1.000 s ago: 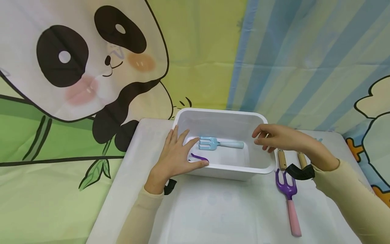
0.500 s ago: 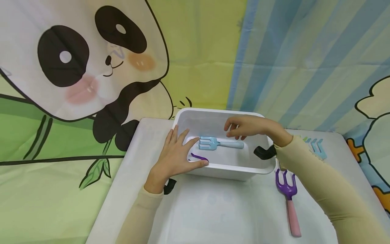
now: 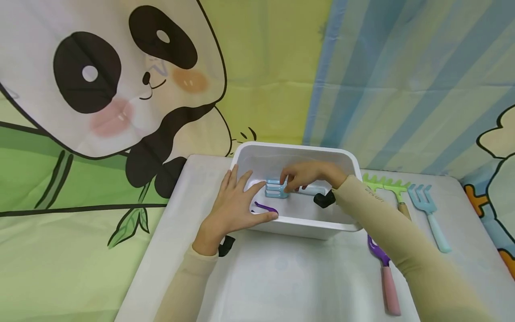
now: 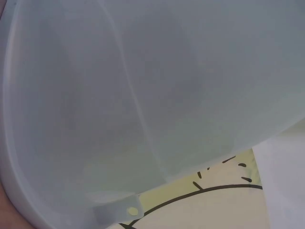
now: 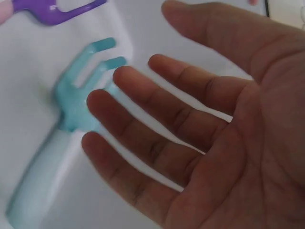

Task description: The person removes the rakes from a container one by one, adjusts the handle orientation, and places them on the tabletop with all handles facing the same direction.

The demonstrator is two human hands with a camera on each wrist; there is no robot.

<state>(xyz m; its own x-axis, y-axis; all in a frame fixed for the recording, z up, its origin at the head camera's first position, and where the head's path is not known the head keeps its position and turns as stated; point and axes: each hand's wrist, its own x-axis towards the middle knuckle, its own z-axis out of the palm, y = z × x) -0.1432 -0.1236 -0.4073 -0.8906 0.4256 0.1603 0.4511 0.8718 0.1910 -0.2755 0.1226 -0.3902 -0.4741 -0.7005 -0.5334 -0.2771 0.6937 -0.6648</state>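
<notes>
Fork (image 5: pixel 71 109) lies in tub (image 3: pixel 301 229), tines toward 9 o'clock; right hand (image 3: pixel 302 174), loose and empty, hovers above; left hand (image 3: pixel 230 203), spread, touches tub's 8 o'clock. Mid-length pinch should balance best.

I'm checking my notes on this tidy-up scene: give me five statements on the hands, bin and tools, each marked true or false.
1. A light-blue pronged fork lies in the white rectangular plastic bin, near the right hand. True.
2. The left hand holds a tool in the air. False: it is spread over the bin's near-left corner.
3. A purple tool with a pink handle lies outside the bin. True.
4. A bright-green toothed rake with a wooden handle lies in the bin. False: it lies on the white table, right of the bin.
5. The light-blue fork outside the bin has a light-blue handle. True.
</notes>
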